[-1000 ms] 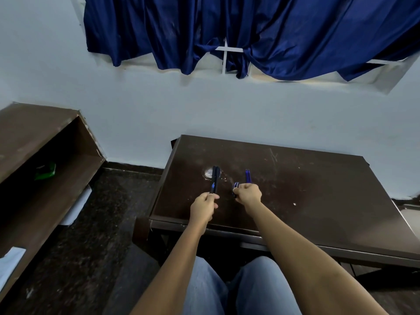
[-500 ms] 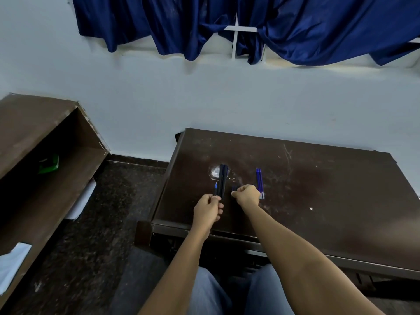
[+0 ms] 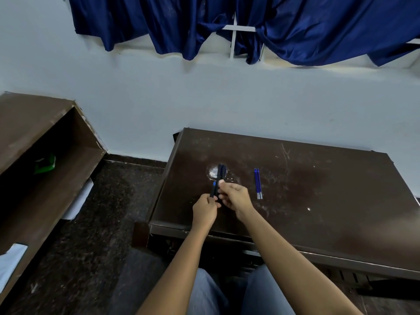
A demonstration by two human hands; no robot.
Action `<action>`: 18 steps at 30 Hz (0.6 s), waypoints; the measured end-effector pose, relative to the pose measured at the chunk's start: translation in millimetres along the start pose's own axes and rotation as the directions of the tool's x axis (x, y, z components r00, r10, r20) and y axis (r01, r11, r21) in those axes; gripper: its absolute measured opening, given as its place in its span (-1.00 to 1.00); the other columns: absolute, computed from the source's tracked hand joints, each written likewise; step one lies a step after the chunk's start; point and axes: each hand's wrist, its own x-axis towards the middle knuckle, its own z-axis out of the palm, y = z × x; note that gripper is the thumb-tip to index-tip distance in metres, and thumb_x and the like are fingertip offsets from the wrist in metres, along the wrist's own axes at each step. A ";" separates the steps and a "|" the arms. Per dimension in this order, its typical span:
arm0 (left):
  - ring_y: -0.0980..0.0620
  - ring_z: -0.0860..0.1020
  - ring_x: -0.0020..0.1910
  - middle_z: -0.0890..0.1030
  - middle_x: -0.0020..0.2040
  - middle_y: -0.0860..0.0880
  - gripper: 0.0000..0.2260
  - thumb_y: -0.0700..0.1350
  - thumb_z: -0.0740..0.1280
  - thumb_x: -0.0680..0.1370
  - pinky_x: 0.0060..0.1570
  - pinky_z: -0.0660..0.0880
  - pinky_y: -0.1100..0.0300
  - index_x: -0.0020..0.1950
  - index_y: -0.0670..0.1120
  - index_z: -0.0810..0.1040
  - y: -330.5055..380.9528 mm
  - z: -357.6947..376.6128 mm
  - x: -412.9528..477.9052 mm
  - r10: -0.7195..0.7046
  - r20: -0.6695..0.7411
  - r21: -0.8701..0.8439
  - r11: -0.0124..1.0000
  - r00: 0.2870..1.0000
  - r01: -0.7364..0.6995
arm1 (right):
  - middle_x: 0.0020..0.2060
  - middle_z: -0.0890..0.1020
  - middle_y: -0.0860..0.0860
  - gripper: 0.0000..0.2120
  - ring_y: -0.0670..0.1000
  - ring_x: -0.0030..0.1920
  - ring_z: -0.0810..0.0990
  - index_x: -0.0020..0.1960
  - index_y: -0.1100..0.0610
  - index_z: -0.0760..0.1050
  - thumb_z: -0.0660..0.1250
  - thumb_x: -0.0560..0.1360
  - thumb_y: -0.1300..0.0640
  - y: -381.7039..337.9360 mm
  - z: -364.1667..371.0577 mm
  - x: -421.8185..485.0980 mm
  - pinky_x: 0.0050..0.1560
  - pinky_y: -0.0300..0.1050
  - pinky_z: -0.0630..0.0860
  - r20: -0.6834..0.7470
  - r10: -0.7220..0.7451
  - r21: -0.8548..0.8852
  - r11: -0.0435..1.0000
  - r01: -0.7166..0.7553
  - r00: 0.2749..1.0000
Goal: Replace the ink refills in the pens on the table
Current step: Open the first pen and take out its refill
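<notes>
My left hand (image 3: pixel 205 209) grips the lower end of a dark pen (image 3: pixel 213 189) with a blue tip that points away from me. My right hand (image 3: pixel 235 197) has come across beside it, thumb and fingertips pinched at the pen just above my left hand. A few more dark pens (image 3: pixel 221 171) lie side by side on the dark brown table (image 3: pixel 295 201), just beyond my hands, over a pale worn spot. Two blue ink refills (image 3: pixel 258 183) lie together to the right of my right hand, apart from it.
A brown wooden shelf unit (image 3: pixel 41 155) stands to the left with a green object (image 3: pixel 45 164) inside and white papers (image 3: pixel 78 200) below. A blue curtain (image 3: pixel 250 23) hangs on the white wall behind. My knees in jeans are under the table's near edge.
My right hand has left the refills on the table and moved left to the pen held by my left hand. The camera has tilted, so the table sits lower right.
</notes>
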 end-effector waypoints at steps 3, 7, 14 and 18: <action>0.20 0.50 -0.22 0.60 -0.15 0.00 -0.78 -0.16 0.11 0.63 -0.29 0.33 0.39 0.08 -0.16 0.53 0.0 0.0 -7.1 0.069 -0.015 0.052 0.996 0.997 -0.068 | -0.38 0.61 0.03 -0.74 -0.11 -0.43 0.53 -0.02 0.23 0.62 0.48 0.42 0.05 -5.2 4.8 -12.6 -0.37 -0.28 0.49 0.046 0.028 0.038 0.999 -0.030 0.999; 0.12 0.56 -0.14 0.65 -0.17 0.02 -0.79 -0.12 0.15 0.62 -0.28 0.31 0.41 0.01 -0.09 0.59 0.5 -0.8 -19.6 0.159 0.024 0.130 0.978 0.987 -0.160 | -0.43 0.59 0.01 -0.83 -0.10 -0.46 0.47 -0.26 0.16 0.60 0.54 0.36 0.10 -6.8 1.9 -22.0 -0.48 -0.28 0.35 -0.055 0.005 -0.004 1.000 -0.005 0.998; 0.14 0.53 -0.24 0.61 -0.27 0.06 -0.78 -0.15 0.17 0.58 -0.31 0.32 0.38 -0.13 -0.05 0.60 14.8 -3.5 -47.2 0.162 0.051 0.065 0.984 0.985 -0.165 | -0.26 0.65 0.05 -0.89 -0.03 -0.31 0.55 -0.10 0.21 0.64 0.47 0.41 0.18 -12.2 -9.2 -42.1 -0.36 -0.23 0.39 -0.018 0.058 0.129 0.990 -0.055 0.998; 0.15 0.26 -0.54 0.47 -0.34 0.03 -0.78 -0.11 0.17 0.59 -0.60 0.14 0.32 -0.19 -0.07 0.54 22.3 -7.0 -60.0 -0.004 0.191 -0.221 0.974 0.982 0.046 | -0.21 0.63 0.08 -0.85 -0.01 -0.43 0.45 0.05 0.30 0.58 0.27 0.54 0.30 -22.0 -18.0 -58.3 -0.49 -0.18 0.43 0.158 0.008 0.264 0.963 -0.050 0.987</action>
